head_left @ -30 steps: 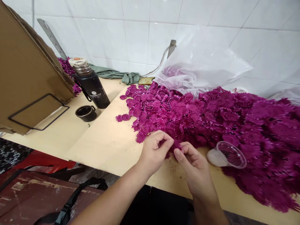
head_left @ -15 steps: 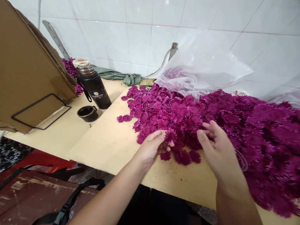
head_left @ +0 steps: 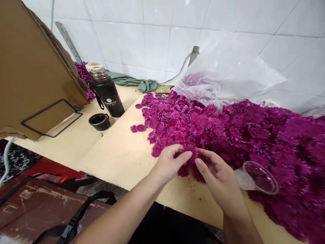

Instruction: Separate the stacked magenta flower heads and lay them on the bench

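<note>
A magenta artificial flower head (head_left: pixel 191 149) is pinched between thumb and fingers of my left hand (head_left: pixel 169 161), above the table's front part. My right hand (head_left: pixel 220 178) closes on the flower's right edge, its index finger behind and its thumb in front. Just beyond both hands spreads a large heap of similar magenta flower heads (head_left: pixel 172 118), thickest on the right. A clear plastic cup (head_left: pixel 259 179) lies tipped against the heap, right of my right hand, with whitish matter inside.
A black vacuum flask (head_left: pixel 109 96) and a small dark cup (head_left: pixel 99 122) stand left on the wooden table (head_left: pixel 122 145). A cardboard box (head_left: pixel 38 67) with a wire frame (head_left: pixel 52 118) is at far left. A clear plastic bag (head_left: pixel 228 67) rests behind the heap against tiles.
My right hand has moved left to meet the left hand and now grips the flower's edge. The plastic cup it was hiding has come into view. The camera view has shifted slightly.
</note>
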A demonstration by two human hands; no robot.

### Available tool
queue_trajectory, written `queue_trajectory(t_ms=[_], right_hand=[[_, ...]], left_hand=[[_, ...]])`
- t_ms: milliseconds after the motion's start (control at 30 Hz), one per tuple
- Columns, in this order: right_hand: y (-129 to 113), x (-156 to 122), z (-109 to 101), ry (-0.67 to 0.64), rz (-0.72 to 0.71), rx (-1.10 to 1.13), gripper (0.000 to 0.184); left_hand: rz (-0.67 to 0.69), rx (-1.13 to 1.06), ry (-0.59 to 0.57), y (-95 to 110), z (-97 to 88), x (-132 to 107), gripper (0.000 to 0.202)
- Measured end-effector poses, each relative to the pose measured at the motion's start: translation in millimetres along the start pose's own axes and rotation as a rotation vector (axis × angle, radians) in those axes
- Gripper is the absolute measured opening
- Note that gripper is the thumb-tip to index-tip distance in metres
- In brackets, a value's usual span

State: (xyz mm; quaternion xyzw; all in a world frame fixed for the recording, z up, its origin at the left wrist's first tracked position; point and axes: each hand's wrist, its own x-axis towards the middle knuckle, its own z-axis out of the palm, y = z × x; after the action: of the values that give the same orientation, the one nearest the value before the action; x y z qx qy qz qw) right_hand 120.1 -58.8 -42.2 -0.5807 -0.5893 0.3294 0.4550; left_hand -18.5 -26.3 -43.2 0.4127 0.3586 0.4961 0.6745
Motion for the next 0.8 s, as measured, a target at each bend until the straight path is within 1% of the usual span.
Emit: queue_trajectory(t_ms=[67, 133, 233, 400, 500, 600, 633, 667, 700, 800], right_hand=[[-4, 0, 0, -0.008, 0.001, 0.051, 0.037], [-7, 0, 1, -0.047, 0.001, 0.129, 0.037], [-9, 0, 2, -0.099, -0.002, 0.208, 0.032], [-5, 0, 2, -0.057, -0.051, 0.232, 0.019], [-2, 0, 5, -0.047, -0.083, 0.213, 0.016], [0, 2, 8, -0.004, -0.054, 0.210, 0.017], [1, 3, 8, 0.040, -0.031, 0.207, 0.017], [1, 6, 6, 0.111, -0.002, 0.201, 0.019], [1, 9, 4, 0.208, 0.030, 0.206, 0.020], [0, 22, -9, 0.595, 0.109, 0.279, 0.021]], left_hand=[[0.022, 0.104, -0.037, -1, 1.6, -1, 0.027], [0.043, 0.176, -0.060, -3, 2.9, -2, 0.034], [0.030, 0.220, -0.085, -5, 2.9, -4, 0.039], [-0.023, 0.165, -0.142, -6, 0.3, -3, 0.047], [-0.044, 0.096, -0.145, -4, 1.3, -3, 0.052], [-0.037, 0.055, -0.139, -2, 3.9, -4, 0.056], [-0.023, 0.045, -0.136, -1, 4.3, -4, 0.056], [-0.003, 0.035, -0.131, 1, 4.0, -5, 0.057], [0.024, 0.028, -0.121, 3, 2.9, -6, 0.059], [0.092, 0.060, -0.083, 10, -5.6, -8, 0.063]])
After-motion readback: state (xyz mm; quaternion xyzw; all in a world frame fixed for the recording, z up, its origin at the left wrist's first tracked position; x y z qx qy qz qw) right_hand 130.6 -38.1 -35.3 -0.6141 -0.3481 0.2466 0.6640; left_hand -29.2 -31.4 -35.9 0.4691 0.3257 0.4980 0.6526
